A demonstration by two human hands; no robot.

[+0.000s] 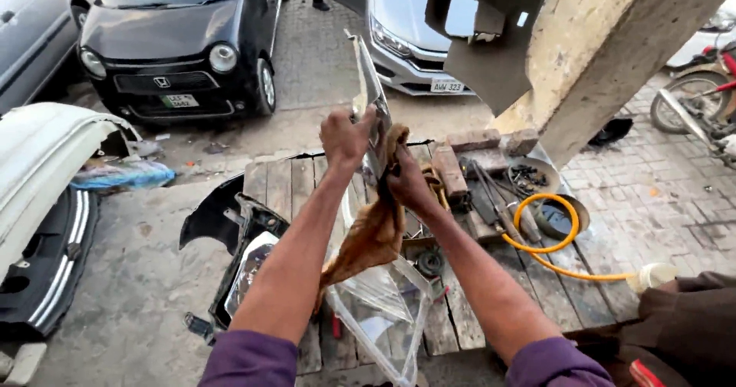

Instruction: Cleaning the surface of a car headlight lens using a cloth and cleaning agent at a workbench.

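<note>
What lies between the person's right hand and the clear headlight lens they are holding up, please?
In the head view, a brown rag lies between the right hand and the clear headlight lens; the left hand grips the lens bare.

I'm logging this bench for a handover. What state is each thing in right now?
Left hand: raised, gripping the lens.
Right hand: pressing the rag on the lens.
Lens: clear, held upright over the bench.
Rag: brown, hanging loose.
Headlight: off any car, lying on the pallet.
Hose: yellow, looped on the pallet.
Pallet: flat on the ground, cluttered.
Black car: parked.
</note>
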